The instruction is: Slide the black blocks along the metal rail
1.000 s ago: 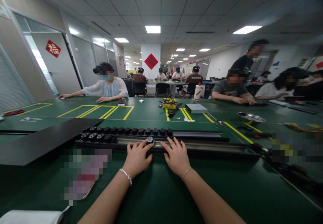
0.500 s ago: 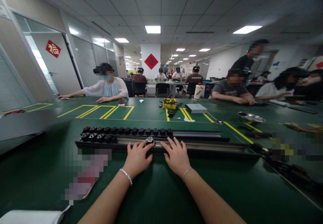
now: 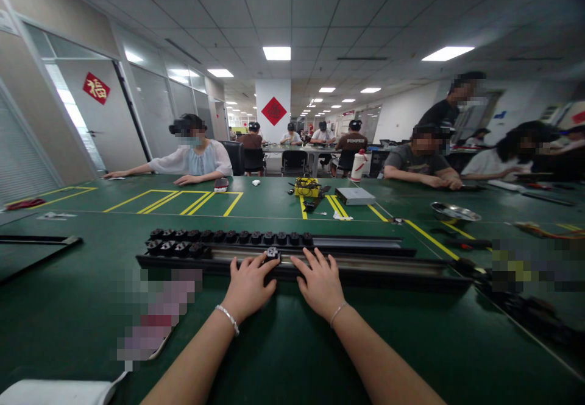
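Note:
A long black rail (image 3: 388, 269) lies crosswise in front of me on the green table. Several small black socket-like blocks (image 3: 181, 247) sit in its left end. Apart from them, a single block (image 3: 273, 252) with a grey top stands mid-rail, and the index finger of my left hand (image 3: 250, 286) touches its front. That hand's fingers are spread, with the thumb lower down by the rail's front wall. To the right of the block, my right hand (image 3: 321, 284) rests on the rail, fingers stretched out and holding nothing. Its fingertips lie over the channel.
Behind is a second rail (image 3: 361, 242) with a row of blocks. A black frame (image 3: 41, 256) lies left, a pixelated item (image 3: 159, 320) nearer. Farther off are a grey box (image 3: 354, 196), a yellow object (image 3: 307, 186), a metal bowl (image 3: 456, 213) and a bottle (image 3: 359, 165). Co-workers sit around.
The blurred grey shape over the table's left side is gone, and the black frame and a pale scrap show there now. My hands and the block have not visibly moved.

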Tool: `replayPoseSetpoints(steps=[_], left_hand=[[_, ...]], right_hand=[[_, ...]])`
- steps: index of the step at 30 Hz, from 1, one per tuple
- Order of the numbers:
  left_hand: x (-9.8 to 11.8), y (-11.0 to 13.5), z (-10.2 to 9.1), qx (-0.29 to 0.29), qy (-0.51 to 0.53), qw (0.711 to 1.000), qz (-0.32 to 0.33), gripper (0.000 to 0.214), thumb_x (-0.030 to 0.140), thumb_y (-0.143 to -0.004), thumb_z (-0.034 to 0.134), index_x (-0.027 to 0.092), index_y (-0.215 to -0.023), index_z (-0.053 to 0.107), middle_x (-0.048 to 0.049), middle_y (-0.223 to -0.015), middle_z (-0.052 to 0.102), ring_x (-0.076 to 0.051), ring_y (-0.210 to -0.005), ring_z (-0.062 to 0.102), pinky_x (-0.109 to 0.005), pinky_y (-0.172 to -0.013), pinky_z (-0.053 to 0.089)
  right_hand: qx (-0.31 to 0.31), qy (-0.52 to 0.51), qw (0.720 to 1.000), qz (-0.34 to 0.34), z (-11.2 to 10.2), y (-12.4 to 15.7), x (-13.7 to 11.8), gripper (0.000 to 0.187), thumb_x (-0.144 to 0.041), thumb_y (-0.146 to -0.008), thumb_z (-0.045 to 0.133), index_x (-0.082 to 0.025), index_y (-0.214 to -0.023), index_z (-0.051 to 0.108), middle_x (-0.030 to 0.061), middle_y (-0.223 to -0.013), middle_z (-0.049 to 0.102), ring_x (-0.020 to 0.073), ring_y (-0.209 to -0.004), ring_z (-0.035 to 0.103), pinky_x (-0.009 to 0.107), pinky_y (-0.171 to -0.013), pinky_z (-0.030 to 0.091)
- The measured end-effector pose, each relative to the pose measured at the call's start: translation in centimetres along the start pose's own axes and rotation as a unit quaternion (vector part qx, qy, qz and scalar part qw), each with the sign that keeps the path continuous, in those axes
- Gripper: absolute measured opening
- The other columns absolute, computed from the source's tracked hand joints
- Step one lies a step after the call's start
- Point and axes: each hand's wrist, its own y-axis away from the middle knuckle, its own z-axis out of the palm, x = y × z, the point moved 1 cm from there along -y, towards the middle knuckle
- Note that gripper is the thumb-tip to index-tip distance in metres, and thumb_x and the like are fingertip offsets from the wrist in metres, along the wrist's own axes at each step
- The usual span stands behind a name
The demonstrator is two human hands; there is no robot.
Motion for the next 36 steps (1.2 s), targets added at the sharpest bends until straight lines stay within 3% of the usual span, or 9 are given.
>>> replayPoseSetpoints(steps=[36], left_hand=[[-0.27, -0.02, 0.2, -0.014, 0.014, 1.0, -0.006, 0.049, 0.042, -0.075, 0.05, 0.045, -0.123, 0.044, 0.0014, -0.135, 0.045, -0.026, -0.121, 0.04, -0.058, -0.104, 0.012]], right_hand=[[0.0, -0.001, 1.0, 0.0, 0.11, -0.04, 0.05, 0.045, -0.034, -0.083, 0.045, -0.043, -0.127, 0.041, 0.0001, -0.139, 0.038, 0.0273, -0.128, 0.029, 0.051, -0.1, 0.015]])
